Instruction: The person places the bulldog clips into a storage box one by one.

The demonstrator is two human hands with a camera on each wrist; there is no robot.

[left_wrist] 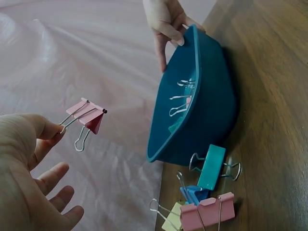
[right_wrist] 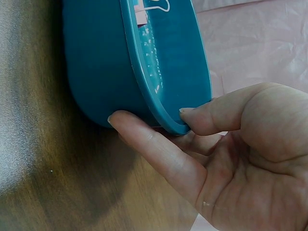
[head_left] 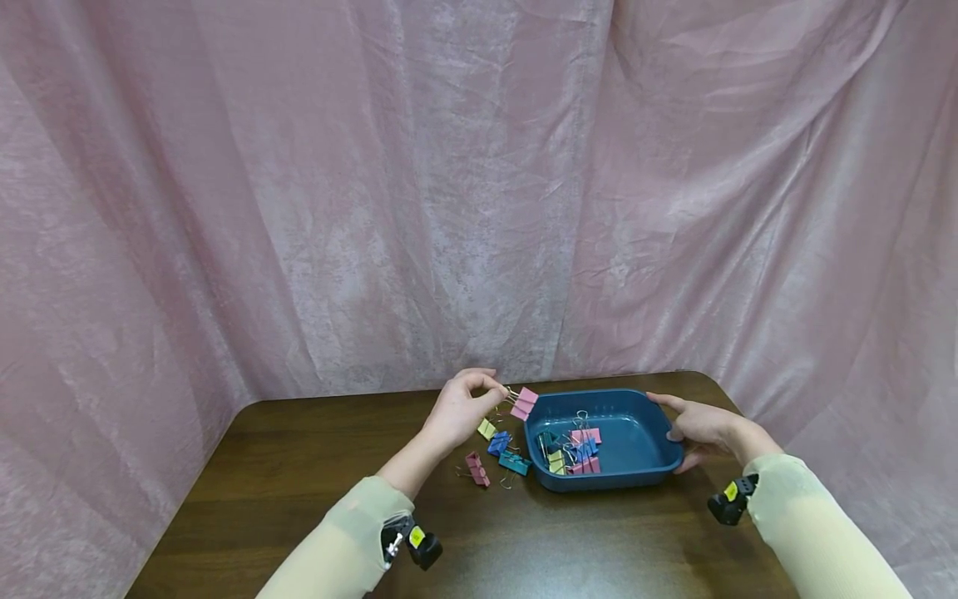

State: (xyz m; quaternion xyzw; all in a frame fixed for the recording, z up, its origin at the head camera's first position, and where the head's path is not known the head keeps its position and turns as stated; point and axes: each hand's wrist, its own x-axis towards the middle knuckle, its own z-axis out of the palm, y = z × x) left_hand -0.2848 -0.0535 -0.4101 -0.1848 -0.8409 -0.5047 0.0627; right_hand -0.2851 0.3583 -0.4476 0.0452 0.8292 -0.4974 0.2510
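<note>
My left hand (head_left: 466,408) pinches a pink binder clip (head_left: 524,403) by its wire handle, in the air near the left rim of a blue plastic bin (head_left: 636,480). In the left wrist view the pinched clip hangs from thumb and finger, the other fingers spread. At the bin's right end my right hand (head_left: 699,428) grips the rim, its thumb (right_wrist: 207,118) over the edge and fingers against the outer wall. Inside the bin's left half lie several binder clips, among them a pink clip (head_left: 586,436) and a yellow clip (head_left: 557,462).
Left of the bin, on the brown wooden table (head_left: 314,482), lie a teal clip (head_left: 514,462), a blue clip (head_left: 499,443), a yellow clip (head_left: 486,428) and a dark pink clip (head_left: 476,469). A pink curtain (head_left: 449,208) hangs behind the table.
</note>
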